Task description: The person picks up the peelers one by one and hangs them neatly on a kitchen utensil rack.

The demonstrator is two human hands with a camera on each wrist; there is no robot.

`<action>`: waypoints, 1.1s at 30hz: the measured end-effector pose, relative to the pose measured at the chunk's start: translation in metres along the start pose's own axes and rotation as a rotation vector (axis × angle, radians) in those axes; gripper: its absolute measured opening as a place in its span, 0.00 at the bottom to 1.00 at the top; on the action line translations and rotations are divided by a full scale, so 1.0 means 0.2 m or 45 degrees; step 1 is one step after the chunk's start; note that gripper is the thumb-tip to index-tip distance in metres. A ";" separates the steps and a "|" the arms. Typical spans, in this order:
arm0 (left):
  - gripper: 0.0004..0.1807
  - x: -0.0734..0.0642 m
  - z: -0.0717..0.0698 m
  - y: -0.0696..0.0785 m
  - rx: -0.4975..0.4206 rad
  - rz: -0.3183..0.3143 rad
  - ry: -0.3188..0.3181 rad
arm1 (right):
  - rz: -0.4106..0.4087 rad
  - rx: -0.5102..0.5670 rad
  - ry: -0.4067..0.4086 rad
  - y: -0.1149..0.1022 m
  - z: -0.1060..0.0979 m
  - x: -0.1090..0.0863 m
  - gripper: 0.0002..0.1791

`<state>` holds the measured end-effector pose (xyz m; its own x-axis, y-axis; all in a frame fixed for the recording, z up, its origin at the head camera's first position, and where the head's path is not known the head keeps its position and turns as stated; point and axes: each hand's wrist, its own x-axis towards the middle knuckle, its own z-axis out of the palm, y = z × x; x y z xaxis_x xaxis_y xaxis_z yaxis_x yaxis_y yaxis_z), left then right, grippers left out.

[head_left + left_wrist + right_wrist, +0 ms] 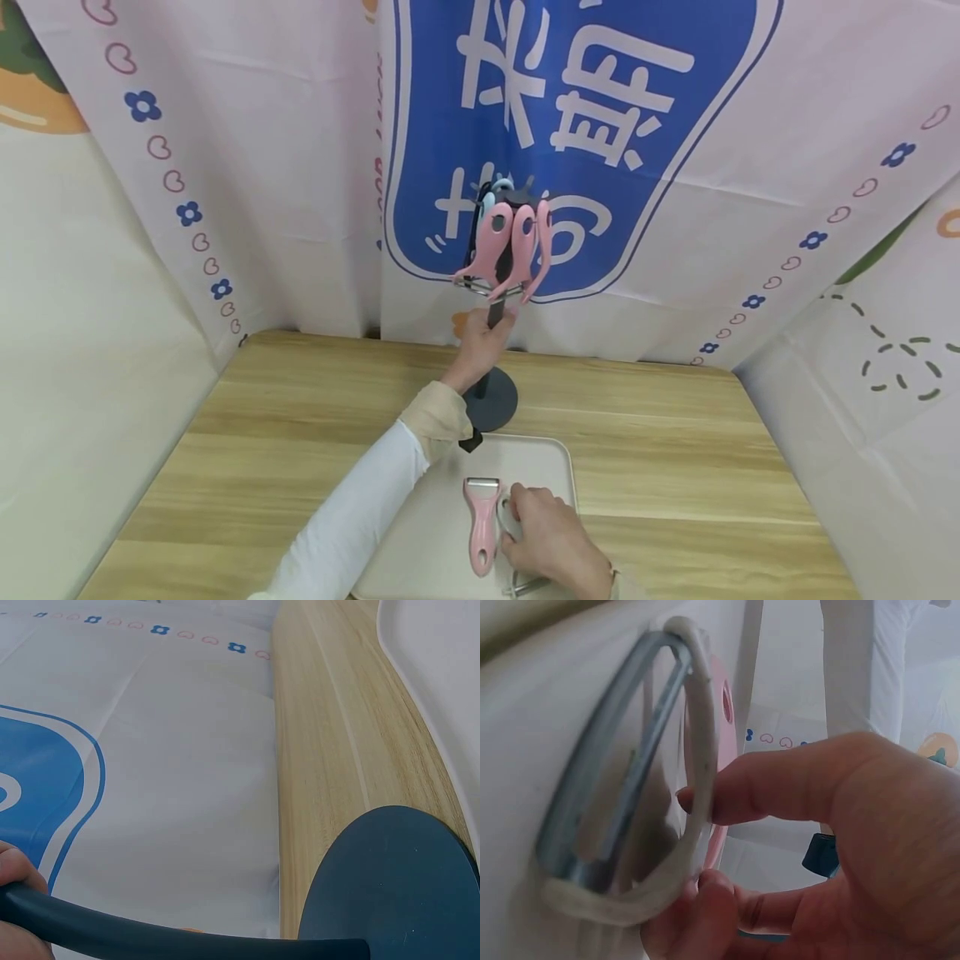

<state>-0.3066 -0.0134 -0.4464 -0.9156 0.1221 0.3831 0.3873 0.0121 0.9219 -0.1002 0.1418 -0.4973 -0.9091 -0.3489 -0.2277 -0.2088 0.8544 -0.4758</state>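
Note:
In the head view my left hand [480, 346] grips the post of a dark stand whose round base [498, 400] rests on the table behind the tray. Several pink peelers [492, 242] hang from the stand's top, with light blue ones partly hidden behind. The left wrist view shows the dark post [150, 930] held in my fingers. My right hand [551, 533] pinches a white peeler [703, 742] with a metal blade, low over the tray. Beside it a pink peeler [482, 525] with a wide blade lies flat on the tray, handle toward me.
The off-white tray [420, 550] sits at the front middle of the wooden table [660, 467]. A printed cloth [315, 167] with a blue sign hangs right behind the table's back edge. Pale panels [82, 333] stand at both sides.

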 end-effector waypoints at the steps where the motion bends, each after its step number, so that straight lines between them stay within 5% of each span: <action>1: 0.26 0.00 0.00 0.00 0.002 -0.003 0.001 | 0.001 -0.002 0.002 0.00 0.00 0.00 0.14; 11: 0.26 0.00 -0.01 -0.02 -0.029 0.061 -0.029 | -0.028 0.040 0.005 0.03 -0.02 0.00 0.14; 19: 0.27 0.00 0.00 -0.01 -0.009 0.006 -0.005 | -0.049 0.072 0.072 0.05 -0.09 0.00 0.13; 33: 0.27 0.00 -0.01 -0.01 -0.014 0.025 -0.025 | -0.170 0.258 0.066 0.11 -0.19 0.03 0.11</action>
<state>-0.3076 -0.0155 -0.4471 -0.9056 0.1418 0.3998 0.4037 -0.0015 0.9149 -0.1244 0.1739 -0.4764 -0.8966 -0.4288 -0.1102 -0.2562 0.7056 -0.6606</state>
